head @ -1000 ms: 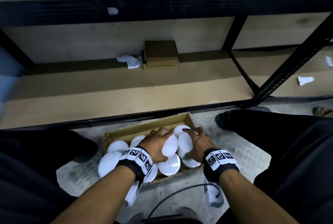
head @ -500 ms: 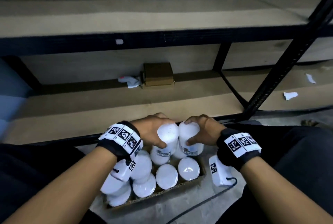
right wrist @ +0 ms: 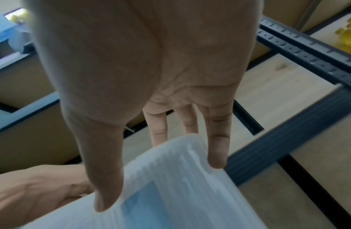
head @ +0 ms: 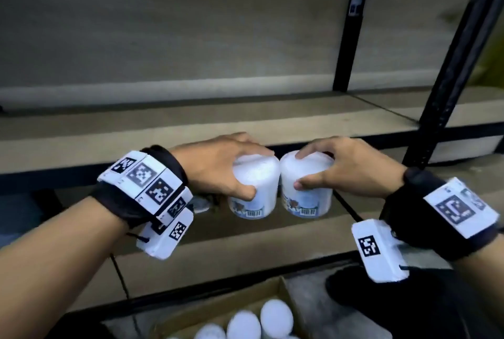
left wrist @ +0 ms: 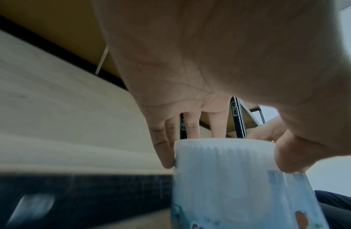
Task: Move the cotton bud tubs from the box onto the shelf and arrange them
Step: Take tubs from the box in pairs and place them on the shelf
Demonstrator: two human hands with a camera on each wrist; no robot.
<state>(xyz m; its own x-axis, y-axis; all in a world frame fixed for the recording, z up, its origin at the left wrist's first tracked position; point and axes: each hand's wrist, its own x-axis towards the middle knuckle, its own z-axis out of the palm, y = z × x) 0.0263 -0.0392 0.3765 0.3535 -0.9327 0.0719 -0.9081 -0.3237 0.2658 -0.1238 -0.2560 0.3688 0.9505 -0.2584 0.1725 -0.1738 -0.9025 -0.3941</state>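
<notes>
Early stage: left hand [head: 218,166] and right hand [head: 346,166] each grip one white ribbed plastic cotton bud tub, left tub [head: 252,188], right tub [head: 306,186], mid-frame below the bare wooden shelf [head: 136,134]; several white-lidded tubs [head: 275,314] remain in the cardboard box [head: 285,288], bottom centre

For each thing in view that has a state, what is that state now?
left hand: grips the left tub from above.
right hand: grips the right tub from above.
left tub: upright, lid on, held in the air.
right tub: upright, lid on, held in the air.
box: open, tubs remain inside.
</notes>
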